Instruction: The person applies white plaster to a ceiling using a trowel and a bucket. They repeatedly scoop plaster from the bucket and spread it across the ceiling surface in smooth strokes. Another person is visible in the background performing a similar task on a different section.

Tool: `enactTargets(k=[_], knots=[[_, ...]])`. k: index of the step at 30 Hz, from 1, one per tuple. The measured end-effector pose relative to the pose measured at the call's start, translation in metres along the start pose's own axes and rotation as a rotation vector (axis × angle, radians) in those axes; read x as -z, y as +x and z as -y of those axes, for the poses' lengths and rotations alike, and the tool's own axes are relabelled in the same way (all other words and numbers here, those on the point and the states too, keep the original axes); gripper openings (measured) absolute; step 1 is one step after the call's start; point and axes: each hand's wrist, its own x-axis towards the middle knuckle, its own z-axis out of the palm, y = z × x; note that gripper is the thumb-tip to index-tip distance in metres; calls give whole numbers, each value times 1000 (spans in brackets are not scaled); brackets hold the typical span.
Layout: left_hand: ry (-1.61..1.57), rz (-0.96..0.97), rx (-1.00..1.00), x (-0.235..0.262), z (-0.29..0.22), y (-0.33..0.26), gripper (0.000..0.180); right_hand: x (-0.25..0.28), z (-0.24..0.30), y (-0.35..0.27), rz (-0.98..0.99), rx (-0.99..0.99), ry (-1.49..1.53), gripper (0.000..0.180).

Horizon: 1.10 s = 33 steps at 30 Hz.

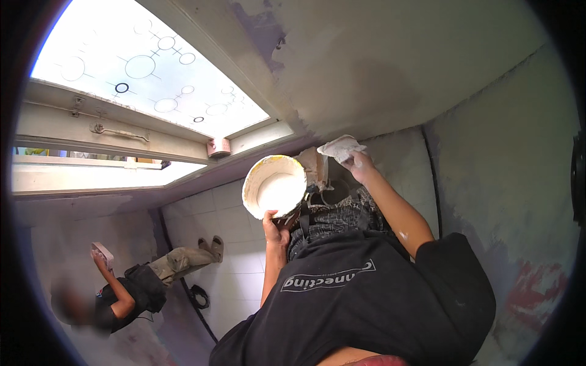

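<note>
My left hand [278, 230] grips a round white bucket [251, 188] from its near lower side, thumb over the rim. Smooth white paste or paint [282, 190] lies inside, and yellow shows along the far rim. To the right and slightly higher, my right hand [361, 168] is closed on a white-coated pad [340, 147], perhaps a cloth or sponge; its exact kind is unclear under the coating. White smears mark my right fingers and forearm. The pad is apart from the bucket, near the wall's lower edge.
A window with a circle-patterned pane [140, 67] fills the upper left, with a small pinkish can [218, 147] on its ledge. At lower left, a co-worker [140, 287] holds a flat block [102, 255]. A dark coiled cable [199, 297] lies on the tiled floor [235, 244].
</note>
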Motion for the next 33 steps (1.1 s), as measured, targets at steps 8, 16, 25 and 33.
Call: enactTargets(k=[8,16,25,33], knots=[[133,-109,-2,10,-42,-14,49,17,-76,123,-175,-27,43,41],[203,-175,-15,6,-50,-28,53,-8,-103,165,-341,20,167,34],[200,-159,-4,7,-59,-27,68,-23,-35,105,24,352,300,26],[187,-111,13,0,-62,-26,65,50,-81,81,-104,169,148,32]])
